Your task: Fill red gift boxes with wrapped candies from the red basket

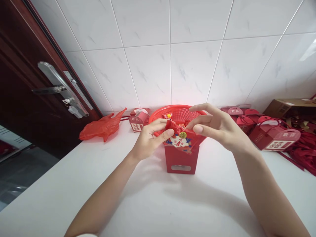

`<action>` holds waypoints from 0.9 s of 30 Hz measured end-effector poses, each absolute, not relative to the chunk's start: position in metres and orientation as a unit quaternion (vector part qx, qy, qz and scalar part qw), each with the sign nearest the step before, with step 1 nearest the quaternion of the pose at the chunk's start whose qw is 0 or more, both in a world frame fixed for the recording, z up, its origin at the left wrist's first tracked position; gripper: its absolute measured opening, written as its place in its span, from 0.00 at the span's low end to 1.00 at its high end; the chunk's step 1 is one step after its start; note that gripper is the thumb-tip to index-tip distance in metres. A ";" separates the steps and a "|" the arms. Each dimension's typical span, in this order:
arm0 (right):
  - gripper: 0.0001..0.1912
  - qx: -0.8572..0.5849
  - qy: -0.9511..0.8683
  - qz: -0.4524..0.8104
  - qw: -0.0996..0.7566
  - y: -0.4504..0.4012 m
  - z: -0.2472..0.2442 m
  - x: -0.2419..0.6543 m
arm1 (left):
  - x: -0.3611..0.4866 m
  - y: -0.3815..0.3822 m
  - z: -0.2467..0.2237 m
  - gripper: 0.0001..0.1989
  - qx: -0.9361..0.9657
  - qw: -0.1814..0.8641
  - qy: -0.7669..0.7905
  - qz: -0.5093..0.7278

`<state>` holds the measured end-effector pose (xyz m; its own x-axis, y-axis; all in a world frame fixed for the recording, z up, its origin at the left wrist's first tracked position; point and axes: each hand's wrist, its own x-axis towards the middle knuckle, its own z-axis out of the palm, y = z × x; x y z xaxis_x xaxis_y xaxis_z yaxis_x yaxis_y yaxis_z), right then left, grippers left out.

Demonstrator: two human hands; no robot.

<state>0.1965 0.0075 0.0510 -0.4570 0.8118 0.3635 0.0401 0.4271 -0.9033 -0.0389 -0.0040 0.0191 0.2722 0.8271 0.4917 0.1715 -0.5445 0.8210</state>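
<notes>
- Two bare hands hold up a red printed packet (179, 141) with a round gold seal, at the centre of a white table (111, 177), over or just in front of the upper part of a red box with an oval window (181, 160); whether packet and box touch cannot be told.
- Behind it, a red mesh basket (176, 108) holds small wrapped sweets (169, 116); a red plastic bag (101, 129) lies far left.
- The packet's top looks crumpled and soft, so good handling probably means a light pinch near the rim, with both corners level and no hard pull on the thin film.
- Working straight above the table, clear of the basket's edge, should help avoid snags.
- The left hand (150, 138) pinches the packet's upper left corner between thumb and fingers, palm turned inward.
- The right hand (219, 126) arches over the upper right edge, index finger raised and spread, thumb low; whether it grips cannot be told.
- Both forearms reach in from the near side, angled toward each other.
</notes>
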 end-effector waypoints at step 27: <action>0.15 -0.252 -0.737 0.439 0.448 0.014 0.047 0.194 | -0.046 0.002 0.012 0.11 0.794 0.323 0.415 0.305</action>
<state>0.1938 0.0135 0.0469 -0.4711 0.7652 0.4387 -0.0223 0.4869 -0.8732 -0.0459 0.0016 0.0122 0.4700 0.8557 0.2164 0.4616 -0.4473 0.7660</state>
